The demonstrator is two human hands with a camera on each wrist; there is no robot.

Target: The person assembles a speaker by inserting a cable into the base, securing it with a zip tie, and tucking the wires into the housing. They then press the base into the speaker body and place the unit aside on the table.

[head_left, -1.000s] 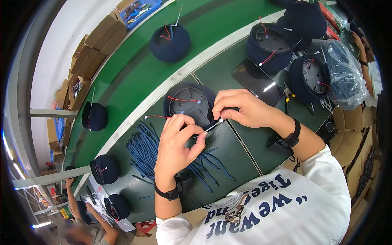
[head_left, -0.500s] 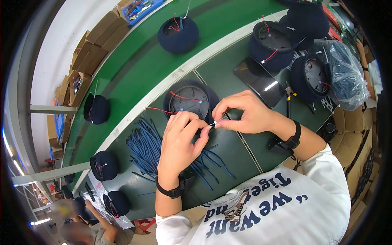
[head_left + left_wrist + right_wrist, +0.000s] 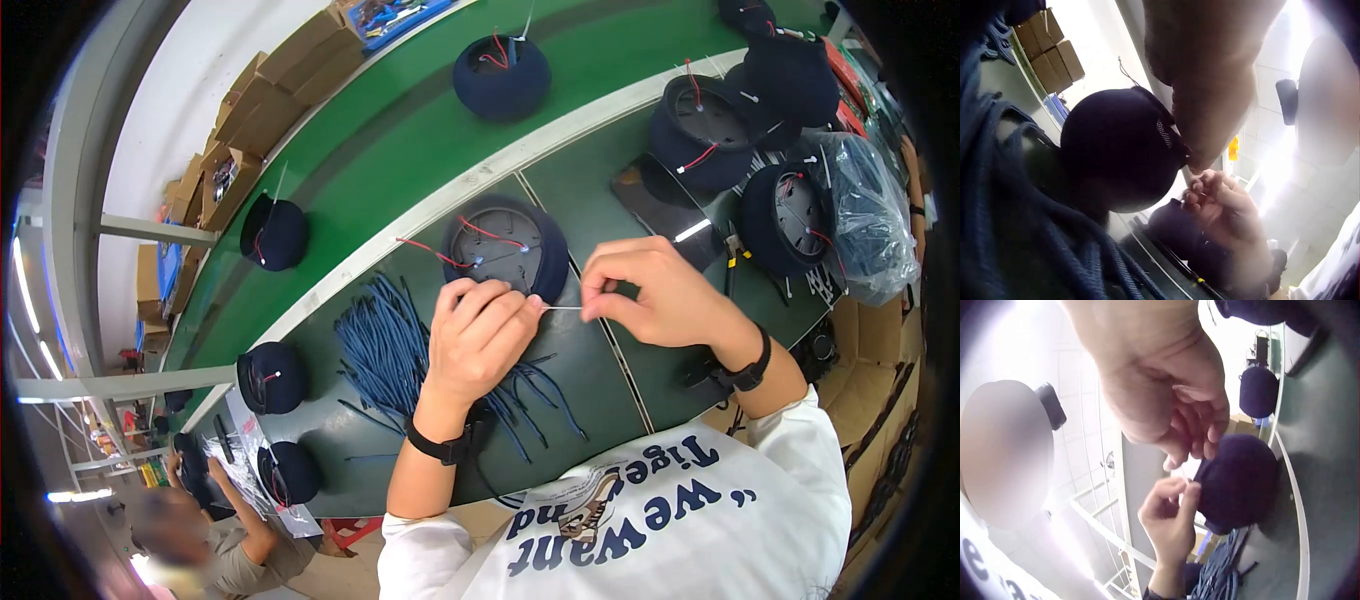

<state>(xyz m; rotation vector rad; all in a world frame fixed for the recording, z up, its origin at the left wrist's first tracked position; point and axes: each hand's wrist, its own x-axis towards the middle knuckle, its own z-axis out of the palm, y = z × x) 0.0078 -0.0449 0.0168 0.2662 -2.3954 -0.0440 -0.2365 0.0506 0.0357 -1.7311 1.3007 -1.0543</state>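
A navy round cover (image 3: 553, 262) sits on the bench, its grey ribbed inside (image 3: 500, 250) facing up with two red wires. My left hand (image 3: 478, 345) is at its near rim, thumb and forefinger pinching a thin white tie (image 3: 563, 308) beside the fabric. My right hand (image 3: 655, 290) pinches the other end, the tie stretched between both hands. In the left wrist view, the cover (image 3: 1119, 150) is beside my left hand (image 3: 1207, 94), with my right hand (image 3: 1232, 219) beyond. The right wrist view has my right hand (image 3: 1154, 375) above my left hand (image 3: 1169, 525).
Blue cords (image 3: 380, 345) lie in a bundle left of the cover. Rightward are a dark glossy panel (image 3: 665, 205), pliers (image 3: 735, 255), more covers (image 3: 785, 220) and a plastic bag (image 3: 870, 225). Covers stand on the green belt (image 3: 400, 130). Another person (image 3: 175, 530) is at lower left.
My right hand has drawn away to the right from my left, exposing a stretch of tie. My left fingers have closed in at the cover's rim. The head view has shifted.
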